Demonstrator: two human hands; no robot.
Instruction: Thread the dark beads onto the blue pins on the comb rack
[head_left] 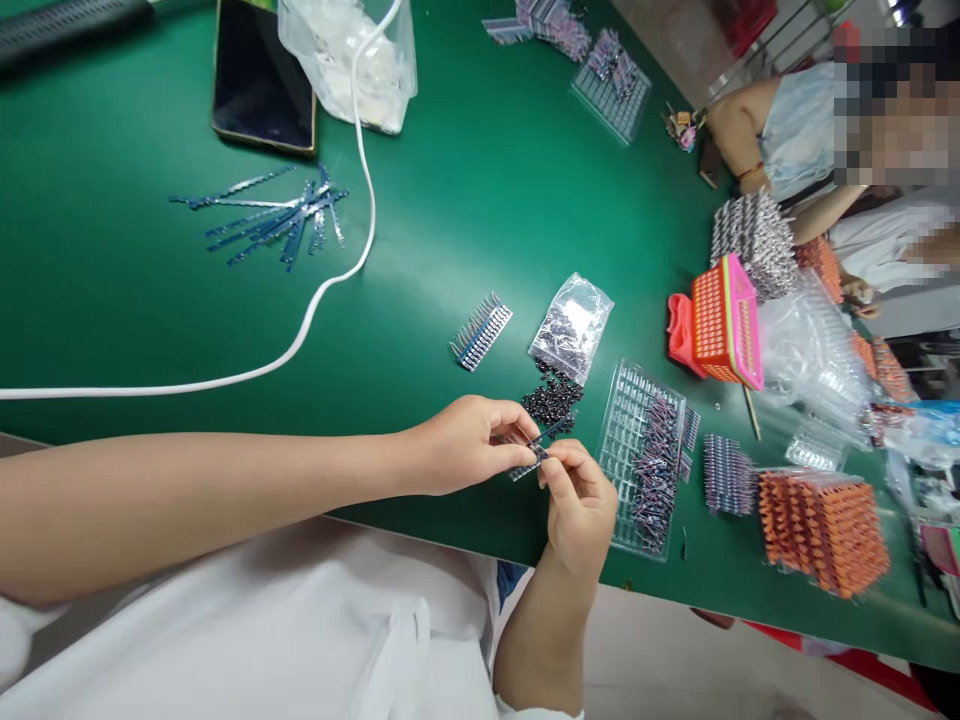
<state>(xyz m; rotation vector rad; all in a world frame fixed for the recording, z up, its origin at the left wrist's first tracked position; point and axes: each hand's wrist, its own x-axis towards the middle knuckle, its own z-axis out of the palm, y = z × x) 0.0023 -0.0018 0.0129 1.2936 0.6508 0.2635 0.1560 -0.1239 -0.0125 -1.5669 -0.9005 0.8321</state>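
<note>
My left hand [469, 443] pinches a small blue strip of pinned parts [531, 458] just above the green table's near edge. My right hand [577, 500] meets it from below, fingers closed on the same strip's end. Right behind the hands lies a loose pile of small dark beads [553, 398] spilling from a clear plastic bag [572, 325]. A clear tray [626, 420] with several filled dark parts sits just right of my right hand.
A blue pin comb [481, 331], scattered blue strips [274, 215], a white cable [330, 285], a phone [259, 80] and a clear bag [352, 55] lie on the green table [135, 300]. Orange part stacks [821, 530], a pink basket [724, 320] and another person's arm [757, 130] are at right.
</note>
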